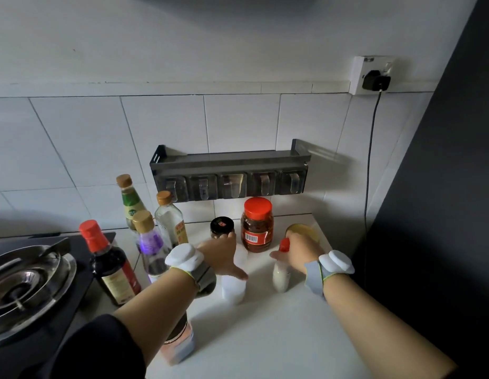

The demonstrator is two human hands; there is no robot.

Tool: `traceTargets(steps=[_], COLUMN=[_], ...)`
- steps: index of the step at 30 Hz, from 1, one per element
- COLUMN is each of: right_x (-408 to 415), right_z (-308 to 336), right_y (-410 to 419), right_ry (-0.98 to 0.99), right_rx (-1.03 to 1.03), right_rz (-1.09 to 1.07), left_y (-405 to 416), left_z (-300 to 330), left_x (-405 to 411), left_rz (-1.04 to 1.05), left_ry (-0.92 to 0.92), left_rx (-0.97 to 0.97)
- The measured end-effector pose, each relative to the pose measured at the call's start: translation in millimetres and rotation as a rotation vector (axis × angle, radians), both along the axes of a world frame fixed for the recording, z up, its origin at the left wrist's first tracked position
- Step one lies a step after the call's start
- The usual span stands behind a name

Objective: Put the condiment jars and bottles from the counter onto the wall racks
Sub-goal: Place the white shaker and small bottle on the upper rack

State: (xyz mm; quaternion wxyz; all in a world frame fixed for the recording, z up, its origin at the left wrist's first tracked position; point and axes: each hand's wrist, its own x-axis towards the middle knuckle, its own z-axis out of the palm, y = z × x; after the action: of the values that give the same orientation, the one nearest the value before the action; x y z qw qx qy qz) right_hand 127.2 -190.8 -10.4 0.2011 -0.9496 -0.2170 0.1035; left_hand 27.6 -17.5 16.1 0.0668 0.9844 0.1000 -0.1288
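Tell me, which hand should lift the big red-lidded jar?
Probably the left hand: it is open and reaches toward the jar, while the right hand already grips a small bottle.

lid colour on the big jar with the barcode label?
Orange-red lid on the barcode jar, clearest in the head view.
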Motion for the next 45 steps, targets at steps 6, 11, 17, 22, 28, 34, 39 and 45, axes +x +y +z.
traceTargets(steps=[6, 11, 17, 22, 28, 34, 39, 45], right_x=[7, 3, 1, 1, 1, 31, 70, 101], right_z=[-33, -35, 63, 247, 415, 475, 477, 475], right_y=[-14, -14, 3, 14, 45, 83, 115, 135], right_ry=[0.313, 0.345, 0.184, -0.311, -0.76, -0.889, -0.842, -0.849], right_rx=[0.233, 0.298, 0.449, 0.701, 1.042, 1.075, 0.898, 0.878], right_rz=[-0.002, 0.089, 0.151, 0.27, 0.278, 0.273, 0.253, 0.205], left_y=[17, 10, 2, 21, 39, 65, 89, 105], left_z=[-14, -14, 76, 246, 401, 458, 464, 467], left_x=[-7, -12, -25, -44, -23, 27, 68, 90], left_rz=[0.04, 0.077, 0.127, 0.048, 0.055, 0.048, 0.127, 0.2], left_ry=[0.001, -0.091, -0.338, -0.913, -1.511, -1.577, -1.424, -1.395], left_rx=[-0.358, -0.453, -0.429, -0.36, -0.311, -0.279, -0.222, -0.268])
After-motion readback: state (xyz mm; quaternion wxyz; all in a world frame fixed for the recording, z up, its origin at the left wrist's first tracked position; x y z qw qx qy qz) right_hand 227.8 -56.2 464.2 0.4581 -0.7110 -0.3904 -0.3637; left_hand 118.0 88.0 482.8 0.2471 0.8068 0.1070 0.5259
